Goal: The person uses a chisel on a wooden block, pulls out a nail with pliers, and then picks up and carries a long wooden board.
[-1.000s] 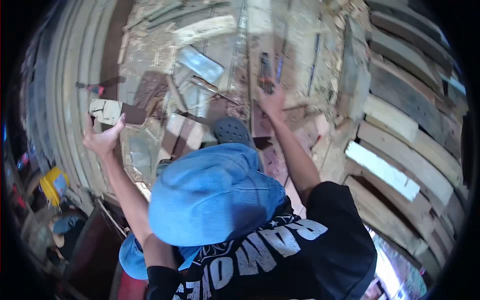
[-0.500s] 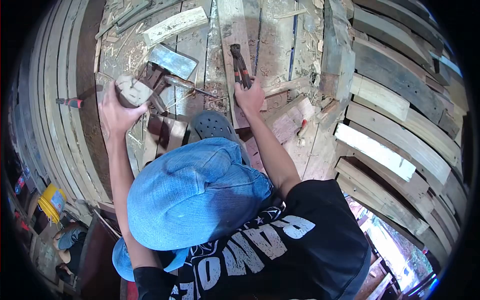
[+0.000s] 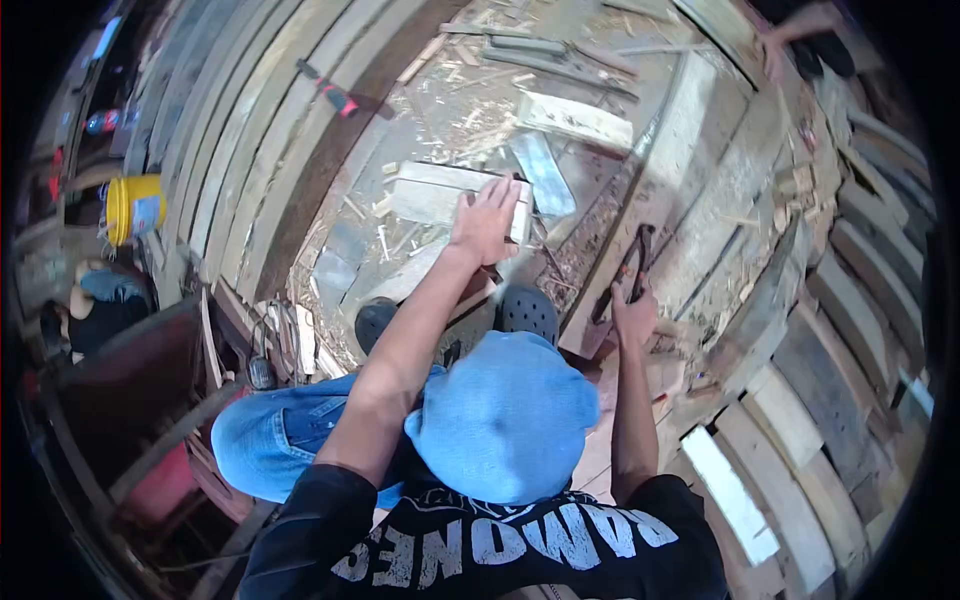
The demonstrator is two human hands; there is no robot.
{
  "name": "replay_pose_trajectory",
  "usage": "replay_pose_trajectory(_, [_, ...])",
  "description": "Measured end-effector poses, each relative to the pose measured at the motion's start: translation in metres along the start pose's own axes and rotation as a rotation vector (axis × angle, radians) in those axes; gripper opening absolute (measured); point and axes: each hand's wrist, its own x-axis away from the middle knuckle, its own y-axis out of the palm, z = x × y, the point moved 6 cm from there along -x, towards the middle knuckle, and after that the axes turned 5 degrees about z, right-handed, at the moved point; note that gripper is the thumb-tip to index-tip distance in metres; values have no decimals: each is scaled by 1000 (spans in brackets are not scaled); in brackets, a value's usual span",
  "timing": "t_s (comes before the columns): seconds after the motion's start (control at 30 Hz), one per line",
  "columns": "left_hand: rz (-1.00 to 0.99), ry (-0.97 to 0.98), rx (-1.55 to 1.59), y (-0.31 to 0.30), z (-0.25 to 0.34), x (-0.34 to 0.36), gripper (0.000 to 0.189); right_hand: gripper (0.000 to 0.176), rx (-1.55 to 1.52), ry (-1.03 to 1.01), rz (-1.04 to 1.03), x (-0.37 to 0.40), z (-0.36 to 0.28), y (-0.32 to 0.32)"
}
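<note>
My left hand (image 3: 485,225) lies with its fingers extended over the right end of a pale wooden block (image 3: 430,193). Just right of that block is a flat grey metal piece (image 3: 543,175). My right hand (image 3: 633,312) is closed around the red-banded handles of dark pincers (image 3: 638,262), whose head points away from me over a long plank (image 3: 625,235). Part of what lies beneath my left palm is hidden.
A red-and-black tool (image 3: 328,88) rests on stacked boards at the left. A yellow bucket (image 3: 120,212) stands far left. Another person's hand (image 3: 773,58) shows at the top right. Wood chips and a pale offcut (image 3: 577,120) lie ahead.
The view has turned and shifted. My left hand has gone from gripping a block's edge to lying across a block's end. The pincers remain in my right hand.
</note>
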Motion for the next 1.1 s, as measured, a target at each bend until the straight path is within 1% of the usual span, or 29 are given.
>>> replay_pose_trajectory(0.03, [-38,1,42,-3,-5,4,100,66,-6,-30,-2,-1,-4,-3])
replay_pose_trajectory(0.1, [-24,-23,107,3,-19,9,99,67,124,-21,-65,-3,-5,-2])
replay_pose_trajectory(0.17, [-34,-28,182,5,-27,19,96,67,143,-44,-64,-5,-8,2])
replay_pose_trajectory(0.27, [39,-11,212,12,-38,31,95,63,181,-63,-53,-8,-15,4])
replay_pose_trajectory(0.3, [65,-23,235,17,-41,34,91,61,146,-36,-76,-7,-15,5])
replay_pose_trajectory(0.33, [68,-25,242,17,-44,35,91,59,113,-6,-99,-5,-14,5])
replay_pose_trajectory(0.4, [78,-45,313,17,-48,38,88,56,161,-25,-70,-2,-12,3])
replay_pose_trajectory(0.47, [85,-58,326,16,-50,38,87,54,140,-55,-25,1,-20,-1])
replay_pose_trajectory(0.53, [73,-90,332,16,-51,42,82,53,191,-73,-21,4,-23,0])
replay_pose_trajectory(0.6, [73,-90,347,15,-51,45,84,54,175,-74,-6,4,-24,3])
replay_pose_trajectory(0.67, [62,-70,278,15,-49,47,88,54,201,-84,1,3,-23,8])
replay_pose_trajectory(0.73, [90,-46,234,15,-51,45,89,54,106,-72,-45,0,-24,13])
replay_pose_trajectory(0.83, [131,18,44,12,-53,41,92,56,129,-49,-84,-3,-31,14])
replay_pose_trajectory(0.87, [133,-1,49,15,-55,38,92,56,120,-35,-114,-4,-31,16])
replay_pose_trajectory(0.9, [158,23,-43,20,-54,33,96,58,130,-17,-95,-6,-25,20])
replay_pose_trajectory(0.93, [180,49,-136,22,-54,28,100,58,133,-37,-105,-6,-33,20])
replay_pose_trajectory(0.97, [137,57,-164,13,-52,28,93,59,118,24,-94,-3,-37,16])
replay_pose_trajectory(1.0, [126,41,-154,20,-58,24,93,60,112,91,-86,1,-35,12])
replay_pose_trajectory(1.03, [215,104,-156,26,-62,19,88,62,86,84,-58,1,-26,21])
replay_pose_trajectory(1.07, [305,169,-160,30,-65,15,82,62,102,77,-73,4,-27,22])
replay_pose_trajectory(1.1, [295,162,-152,33,-71,9,82,63,113,73,-30,8,-35,18])
